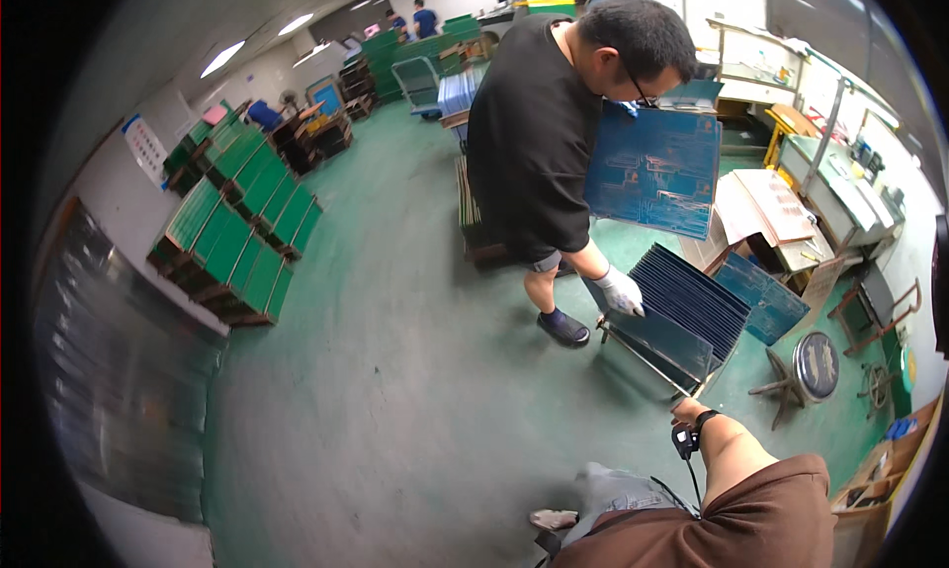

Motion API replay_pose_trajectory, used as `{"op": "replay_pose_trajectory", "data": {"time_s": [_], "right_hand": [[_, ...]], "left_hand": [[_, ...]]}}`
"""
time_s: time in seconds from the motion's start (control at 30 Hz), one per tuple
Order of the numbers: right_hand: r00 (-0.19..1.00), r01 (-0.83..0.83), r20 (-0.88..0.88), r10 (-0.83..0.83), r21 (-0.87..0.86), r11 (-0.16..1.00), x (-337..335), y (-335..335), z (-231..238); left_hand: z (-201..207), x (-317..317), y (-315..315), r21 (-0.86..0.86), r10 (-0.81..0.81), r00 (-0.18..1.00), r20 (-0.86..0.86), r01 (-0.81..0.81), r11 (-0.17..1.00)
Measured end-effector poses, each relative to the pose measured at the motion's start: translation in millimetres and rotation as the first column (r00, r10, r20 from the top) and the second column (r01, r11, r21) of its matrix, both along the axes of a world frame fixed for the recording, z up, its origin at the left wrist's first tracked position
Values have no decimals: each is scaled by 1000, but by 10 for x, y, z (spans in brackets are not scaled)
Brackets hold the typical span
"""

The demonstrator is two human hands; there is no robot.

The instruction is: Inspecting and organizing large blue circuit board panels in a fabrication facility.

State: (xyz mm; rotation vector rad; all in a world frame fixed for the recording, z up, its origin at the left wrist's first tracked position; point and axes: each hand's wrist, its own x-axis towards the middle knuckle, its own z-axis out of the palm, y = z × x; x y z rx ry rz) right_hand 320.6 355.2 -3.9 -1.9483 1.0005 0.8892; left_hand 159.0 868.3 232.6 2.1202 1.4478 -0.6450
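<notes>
My right hand (686, 410) reaches forward from the lower right, its fingers closed at the near corner of a rack (654, 366). A black device with a cable is strapped to that wrist. Many thin dark panels (692, 293) stand on edge in the rack, with a larger sheet leaning at its near side. Across from me, a person in a black top bends over it. Their white-gloved hand (622, 291) touches the rack's left side, while their other hand, in a blue glove, holds up a big blue patterned panel (654, 173). My left hand is out of the picture.
A round black stool (817, 366) and a folding cart (878, 316) stand to the right. Behind the rack, stacked sheets (766, 207) lie on a bench, and another blue panel (759, 299) leans beside it. Green stacks (232, 227) line the left; a trolley (417, 84) stands farther back.
</notes>
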Motion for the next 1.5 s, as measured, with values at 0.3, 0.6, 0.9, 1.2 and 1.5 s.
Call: {"op": "replay_pose_trajectory", "data": {"time_s": [0.3, 0.6, 0.9, 1.2, 1.5], "right_hand": [[988, 145, -68, -140, 81, 986, 58, 1119, 247], [981, 191, -69, -180, 205, 960, 1227, 1940, 179], [921, 272, 220, -321, 224, 936, 2517, 2395, 624], [831, 536, 35, -555, 211, 817, 1992, 3351, 437], [822, 557, 14, -569, 184, 810, 2329, 4326, 826]], "left_hand": [[-37, 1235, 1130, 41, -157, 987, 21, 156, 987], [42, 2955, 1728, 112, -339, 941, -10, 338, 935], [78, 4183, 2291, 104, -498, 863, -90, 505, 857], [92, 5137, 3376, 117, -510, 856, -89, 517, 848], [-59, 5986, 4188, 294, -568, 812, 136, 514, 806]]}}
